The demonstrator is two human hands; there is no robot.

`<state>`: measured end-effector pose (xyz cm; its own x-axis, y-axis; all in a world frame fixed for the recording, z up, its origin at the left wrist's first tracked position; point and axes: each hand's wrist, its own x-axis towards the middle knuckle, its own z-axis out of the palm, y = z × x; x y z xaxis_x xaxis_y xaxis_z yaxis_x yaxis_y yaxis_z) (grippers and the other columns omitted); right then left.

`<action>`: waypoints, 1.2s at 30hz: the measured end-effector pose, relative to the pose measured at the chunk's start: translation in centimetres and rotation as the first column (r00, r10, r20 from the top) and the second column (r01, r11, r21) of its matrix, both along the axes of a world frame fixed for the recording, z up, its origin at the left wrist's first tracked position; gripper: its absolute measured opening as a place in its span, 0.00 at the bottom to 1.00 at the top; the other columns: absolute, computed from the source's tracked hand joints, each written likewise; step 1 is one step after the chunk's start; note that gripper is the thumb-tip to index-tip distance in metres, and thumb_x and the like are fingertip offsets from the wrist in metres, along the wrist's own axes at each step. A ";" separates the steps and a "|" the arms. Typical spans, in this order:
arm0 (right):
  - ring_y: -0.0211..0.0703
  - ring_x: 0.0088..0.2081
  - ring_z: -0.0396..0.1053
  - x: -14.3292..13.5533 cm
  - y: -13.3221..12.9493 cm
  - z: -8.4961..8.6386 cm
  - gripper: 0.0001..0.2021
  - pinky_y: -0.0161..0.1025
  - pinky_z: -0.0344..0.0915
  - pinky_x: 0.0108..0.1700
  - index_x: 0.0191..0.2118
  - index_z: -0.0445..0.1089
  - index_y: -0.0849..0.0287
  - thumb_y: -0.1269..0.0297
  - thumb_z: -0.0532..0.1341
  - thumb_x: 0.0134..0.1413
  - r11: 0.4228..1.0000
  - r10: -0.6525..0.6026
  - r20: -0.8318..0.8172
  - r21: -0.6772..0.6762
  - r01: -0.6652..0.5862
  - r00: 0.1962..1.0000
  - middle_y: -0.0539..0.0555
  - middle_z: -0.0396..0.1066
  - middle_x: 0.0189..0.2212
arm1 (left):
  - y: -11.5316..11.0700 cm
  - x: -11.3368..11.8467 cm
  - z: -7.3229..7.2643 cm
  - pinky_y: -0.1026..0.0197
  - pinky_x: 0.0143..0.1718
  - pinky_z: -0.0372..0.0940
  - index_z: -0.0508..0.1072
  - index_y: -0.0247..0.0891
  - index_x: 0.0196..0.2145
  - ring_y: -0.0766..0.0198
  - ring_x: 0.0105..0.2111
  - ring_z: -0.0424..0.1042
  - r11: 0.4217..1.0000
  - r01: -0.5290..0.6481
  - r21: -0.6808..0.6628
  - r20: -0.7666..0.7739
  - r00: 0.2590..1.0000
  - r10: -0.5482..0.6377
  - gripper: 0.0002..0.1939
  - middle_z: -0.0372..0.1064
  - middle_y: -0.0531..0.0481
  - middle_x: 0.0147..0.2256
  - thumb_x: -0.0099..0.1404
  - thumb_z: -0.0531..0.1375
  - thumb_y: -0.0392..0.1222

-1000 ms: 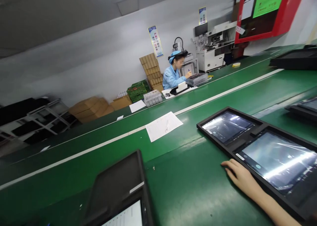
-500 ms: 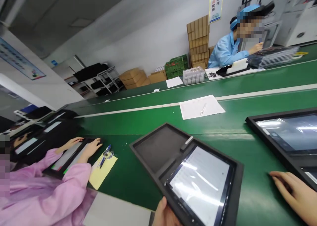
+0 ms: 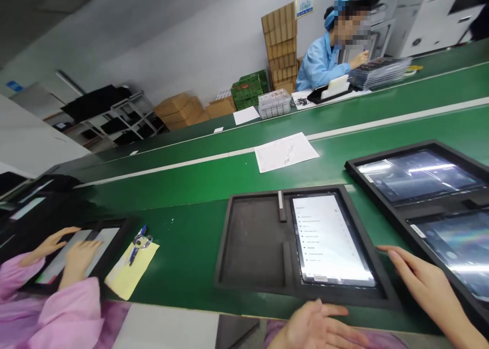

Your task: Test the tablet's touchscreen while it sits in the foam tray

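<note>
Tray (image 3: 252, 247) with tablet (image 3: 328, 239) between open hands, left (image 3: 317, 328), right (image 3: 424, 283); seemingly untouched.

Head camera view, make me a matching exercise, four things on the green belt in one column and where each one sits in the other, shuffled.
Things:
1. lit tablet
2. yellow sheet
3. white paper
4. clear plastic box

Places:
A. far side of the belt, near the person in blue
B. right compartment of the black foam tray
C. mid-belt, with a pen lying on it
D. beside the hands of the person in pink

Pairs: 1-B, 2-D, 3-C, 4-A
</note>
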<state>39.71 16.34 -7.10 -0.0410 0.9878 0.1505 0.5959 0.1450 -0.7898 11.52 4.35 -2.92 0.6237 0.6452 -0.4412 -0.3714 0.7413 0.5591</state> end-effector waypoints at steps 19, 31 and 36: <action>0.63 0.58 0.65 -7.7 1.9 5.5 0.18 0.61 0.62 0.57 0.58 0.73 0.51 0.56 0.51 0.74 0.836 0.216 0.344 0.418 -0.355 0.914 0.65 0.66 0.59 | 2.9 -4.0 1.1 0.48 0.58 0.66 0.57 0.31 0.71 0.47 0.61 0.66 0.528 0.745 0.407 -0.518 -0.287 0.806 0.33 0.65 0.37 0.65 0.72 0.56 0.44; 0.58 0.53 0.67 -9.3 3.0 7.4 0.30 0.61 0.57 0.61 0.32 0.77 0.54 0.52 0.43 0.78 0.834 0.350 0.132 0.406 -0.372 0.928 0.59 0.71 0.51 | 1.5 -2.5 1.6 0.46 0.62 0.63 0.39 0.29 0.75 0.46 0.66 0.60 0.610 0.720 0.330 -0.619 -0.323 0.716 0.48 0.58 0.37 0.69 0.60 0.54 0.28; 0.54 0.46 0.69 -9.3 3.8 6.0 0.28 0.51 0.65 0.48 0.34 0.75 0.53 0.51 0.43 0.77 0.841 0.397 0.039 0.385 -0.381 0.917 0.57 0.72 0.43 | 1.2 -2.3 1.8 0.44 0.61 0.64 0.37 0.30 0.76 0.44 0.66 0.61 0.628 0.711 0.316 -0.651 -0.319 0.689 0.49 0.58 0.35 0.69 0.60 0.54 0.28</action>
